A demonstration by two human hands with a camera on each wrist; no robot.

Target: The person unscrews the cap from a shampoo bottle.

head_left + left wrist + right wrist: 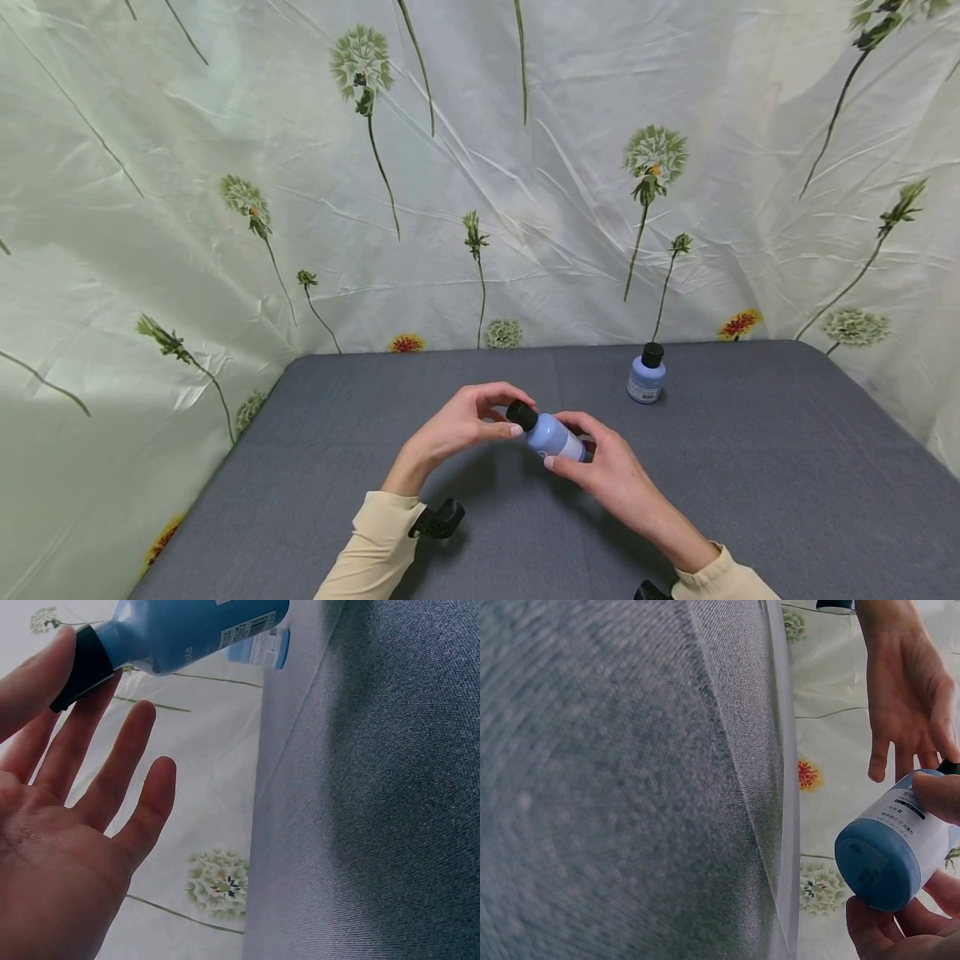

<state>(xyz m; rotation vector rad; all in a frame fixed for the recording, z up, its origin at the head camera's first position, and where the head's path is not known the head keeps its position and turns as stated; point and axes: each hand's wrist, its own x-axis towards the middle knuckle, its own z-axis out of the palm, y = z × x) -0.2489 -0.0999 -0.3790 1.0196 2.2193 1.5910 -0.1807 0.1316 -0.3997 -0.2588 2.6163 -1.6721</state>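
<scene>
A small blue bottle (556, 437) with a white label and a black cap (522, 415) is held tilted above the table, cap toward the left. My right hand (615, 476) grips its body, thumb on the near side and fingers around the far side. My left hand (463, 427) pinches the cap between thumb and forefinger; its other fingers stand spread in the left wrist view. The flat blue base (876, 866) of the bottle faces the right wrist camera, with the label's print beside it.
A second blue bottle (646, 375) with a black cap stands upright near the table's back edge, right of the hands. Dark grey cloth covers the table (787, 467). Behind it hangs a pale curtain (555, 183) printed with flowers.
</scene>
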